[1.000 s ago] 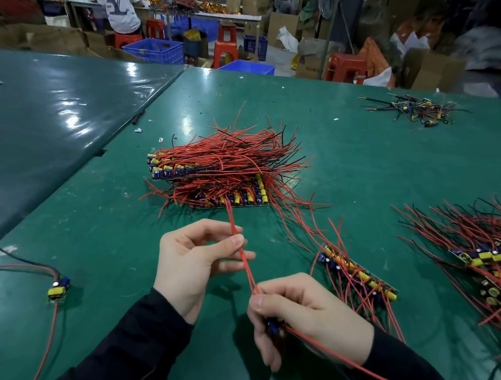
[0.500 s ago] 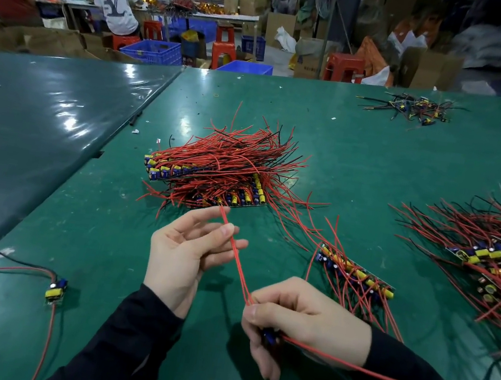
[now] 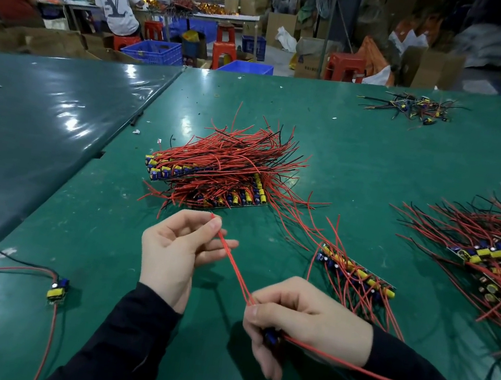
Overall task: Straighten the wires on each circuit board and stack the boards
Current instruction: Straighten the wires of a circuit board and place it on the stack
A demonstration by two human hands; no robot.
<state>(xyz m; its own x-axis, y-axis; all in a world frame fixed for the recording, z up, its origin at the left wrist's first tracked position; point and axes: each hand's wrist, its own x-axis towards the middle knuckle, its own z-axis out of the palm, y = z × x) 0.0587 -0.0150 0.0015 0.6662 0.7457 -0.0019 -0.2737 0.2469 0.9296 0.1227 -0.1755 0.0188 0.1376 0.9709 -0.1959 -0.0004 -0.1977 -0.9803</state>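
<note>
My right hand grips a small circuit board, mostly hidden in the fist. Its red wires run up to my left hand, which pinches their tips between thumb and fingers. Another red wire trails from the board over my right sleeve. A stack of boards under a fan of red wires lies beyond my hands. One strip of boards lies just right of my hands. A tangled heap of boards sits at the right edge.
A single small board with red and black wires lies at the near left. A small pile of black-wired parts sits far right on the green table. A second table adjoins on the left. People sit at benches behind.
My left hand has slid up along the red wires to their tips, drawing them straight. My right hand has kept its grip on the board.
</note>
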